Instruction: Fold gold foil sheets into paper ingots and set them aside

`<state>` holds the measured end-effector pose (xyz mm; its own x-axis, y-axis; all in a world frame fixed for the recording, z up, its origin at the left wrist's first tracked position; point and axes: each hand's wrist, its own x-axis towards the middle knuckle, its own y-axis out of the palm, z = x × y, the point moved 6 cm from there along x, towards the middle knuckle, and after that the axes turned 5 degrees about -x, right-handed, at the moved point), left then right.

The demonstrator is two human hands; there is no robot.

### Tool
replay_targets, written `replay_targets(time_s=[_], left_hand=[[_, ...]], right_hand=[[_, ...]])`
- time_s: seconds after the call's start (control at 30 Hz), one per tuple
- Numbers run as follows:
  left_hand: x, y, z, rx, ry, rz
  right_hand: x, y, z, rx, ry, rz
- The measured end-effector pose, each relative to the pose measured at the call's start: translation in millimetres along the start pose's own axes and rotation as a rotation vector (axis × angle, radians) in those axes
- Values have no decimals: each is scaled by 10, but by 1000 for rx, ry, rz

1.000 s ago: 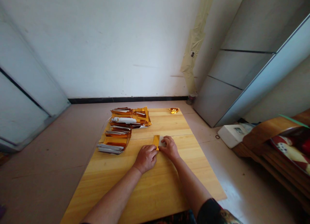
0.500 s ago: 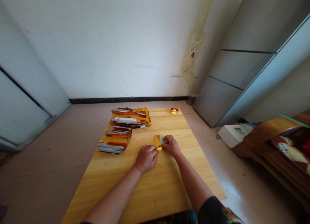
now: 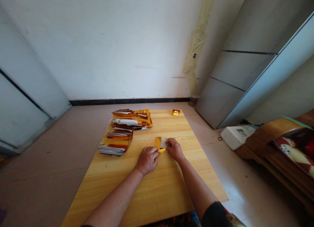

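A small sheet of gold foil paper (image 3: 158, 142) lies partly folded on the wooden table, its pale side showing at the right and a gold corner turned over at the near edge. My left hand (image 3: 148, 160) has its fingers curled on the sheet's near left edge, holding it against the wood. The fingers of my right hand (image 3: 174, 148) are bent together at the pale right edge, pinching it; their tips are partly hidden. Left of my hands stand bundles of folded gold paper (image 3: 120, 140), with more bundles (image 3: 132, 117) behind them.
Crumpled gold foil (image 3: 176, 112) sits at the far right corner of the wooden table (image 3: 157, 194). A grey refrigerator (image 3: 235, 70) stands beyond it. At the right are a white box (image 3: 235, 137) and wooden furniture (image 3: 267, 148). A white wall (image 3: 122, 47) rises behind.
My right hand has shifted slightly right and toward the sheet's outer edge, so more of the pale side and the turned gold corner shows. The left hand stays in place.
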<state>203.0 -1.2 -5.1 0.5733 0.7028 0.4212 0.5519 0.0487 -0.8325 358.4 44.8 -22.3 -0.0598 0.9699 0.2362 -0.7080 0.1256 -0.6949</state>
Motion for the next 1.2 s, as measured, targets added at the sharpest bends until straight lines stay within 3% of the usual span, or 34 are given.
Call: replay_targets(time_s=[0.23,0.47,0.73,1.2], left_hand=[[0,-12,7,5,-14,10],[-13,4,54,-44,-27,-26],[-14,6,66,-54,-13,-40],[-23,0,95,-136,-10,-103]], right_hand=[[-22,128,77,-53,-37,7],[-41,41,74,23,-101,-66],[-96,153,219,-77,-76,88],[-58,175,247,-183,-22,162]])
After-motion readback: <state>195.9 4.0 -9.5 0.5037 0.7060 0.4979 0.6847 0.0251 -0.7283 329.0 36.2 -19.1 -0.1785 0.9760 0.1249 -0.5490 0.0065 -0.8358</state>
